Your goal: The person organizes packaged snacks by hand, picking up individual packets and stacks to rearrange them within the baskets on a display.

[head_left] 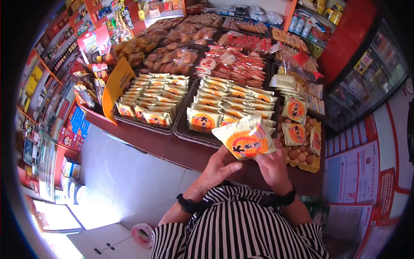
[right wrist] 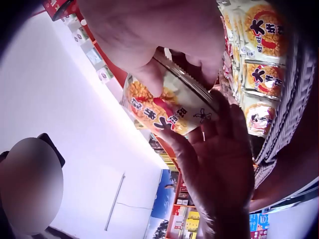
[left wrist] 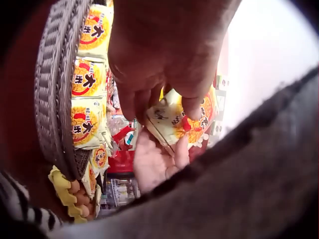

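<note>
Both hands hold one cream-coloured rice cracker packet (head_left: 248,140) with a round orange picture and dark lettering, tilted in front of the trays. My left hand (head_left: 220,166) grips its left lower side. In the left wrist view, that hand's thumb (left wrist: 193,105) lies on the packet's face. My right hand (head_left: 274,168) pinches the right side; its thumb (right wrist: 153,82) presses the printed front in the right wrist view. Just beyond the hands, a dark woven tray (head_left: 183,125) carries rows of matching packets (head_left: 202,121). The packet covers this tray's right front corner.
A second tray (head_left: 151,126) of like packets stands to the left, beside a yellow card (head_left: 117,88). At right, loose packets (head_left: 295,134) lie over eggs (head_left: 302,156) in a yellow egg tray (head_left: 315,166). Red-wrapped packs (head_left: 233,64) fill the tray behind. A glass-doored cabinet (head_left: 371,82) stands far right.
</note>
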A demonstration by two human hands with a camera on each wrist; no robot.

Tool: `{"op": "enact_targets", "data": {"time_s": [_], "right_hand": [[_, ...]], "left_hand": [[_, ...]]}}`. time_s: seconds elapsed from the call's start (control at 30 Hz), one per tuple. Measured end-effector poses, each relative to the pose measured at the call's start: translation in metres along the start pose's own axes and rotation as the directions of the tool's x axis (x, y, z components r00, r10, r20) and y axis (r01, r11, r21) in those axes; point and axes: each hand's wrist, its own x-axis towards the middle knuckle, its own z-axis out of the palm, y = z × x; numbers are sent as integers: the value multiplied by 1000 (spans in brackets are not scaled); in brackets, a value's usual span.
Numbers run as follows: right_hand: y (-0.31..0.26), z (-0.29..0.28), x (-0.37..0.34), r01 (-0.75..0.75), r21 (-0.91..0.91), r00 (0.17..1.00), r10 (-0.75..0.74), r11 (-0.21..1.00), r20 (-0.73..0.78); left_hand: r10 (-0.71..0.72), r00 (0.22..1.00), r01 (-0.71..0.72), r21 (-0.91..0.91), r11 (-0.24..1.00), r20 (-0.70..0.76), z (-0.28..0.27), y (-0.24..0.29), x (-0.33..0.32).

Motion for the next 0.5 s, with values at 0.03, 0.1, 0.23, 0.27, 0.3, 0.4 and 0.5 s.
{"op": "enact_targets", "data": {"time_s": [0.03,0.1,0.23,0.27,0.3,0.4,0.5], "right_hand": [[1,0,-3,-50,-59,998,52,997,39],[-1,4,-5,-130,-184,989,141,974,45],[-12,0,-1,-189,-427,976,218,884,19],[-17,1,4,-120,-497,987,156,859,32],[-22,1,7,-104,-510,993,118,854,-5],[-30,-1,19,-21,-594,994,-44,804,-95],[-28,18,32,68,-676,988,-143,734,-55]], "left_hand": [[-12,999,10,-39,999,-53,-6,-6,1],[10,993,-21,-93,995,-115,-15,-6,-1],[184,966,-137,239,961,-182,-57,35,-7],[266,943,-188,340,922,-200,-73,48,-8],[283,919,-185,334,924,-275,-88,61,-8],[325,880,-152,442,884,-346,-118,102,-12],[356,912,-48,810,585,-203,-119,120,-4]]}}
